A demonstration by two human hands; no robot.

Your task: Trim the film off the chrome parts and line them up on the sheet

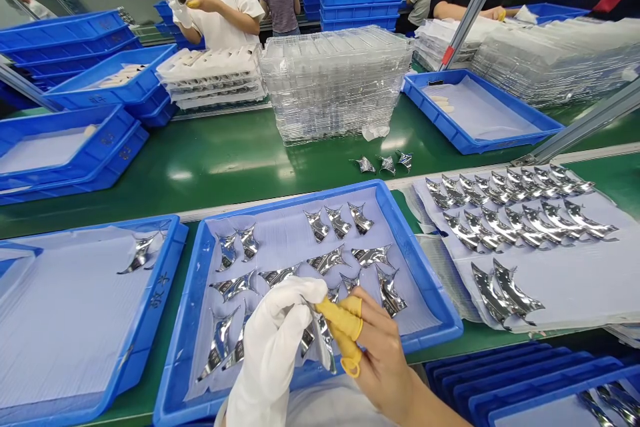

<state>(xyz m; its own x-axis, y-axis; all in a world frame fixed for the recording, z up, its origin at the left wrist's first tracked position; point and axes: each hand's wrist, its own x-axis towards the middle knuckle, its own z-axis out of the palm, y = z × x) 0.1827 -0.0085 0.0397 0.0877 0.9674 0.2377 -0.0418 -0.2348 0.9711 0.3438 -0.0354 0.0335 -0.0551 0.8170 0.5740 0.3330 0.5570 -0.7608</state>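
Note:
My left hand (pixel 274 347), in a white glove, pinches a curved, mirror-shiny chrome part (pixel 324 341) above the near side of a blue tray (pixel 176 355). My right hand (pixel 367 350) wears yellow finger cots, and its fingertips close on the upper end of that same part. Part of the piece is hidden behind the fingers. Several similar chrome parts lie on the white sheet lining the tray, among them one on the right (pixel 390 292) and one on the left (pixel 219 341).
More chrome parts stand in rows on a white sheet (pixel 585 280) at right. Another blue tray (pixel 150 340) lies left. Three small chrome pieces (pixel 387 164) sit on the green bench (pixel 215 153), before stacked clear plastic trays (pixel 335 87). Co-workers stand beyond; a slanted metal post (pixel 590 121) rises right.

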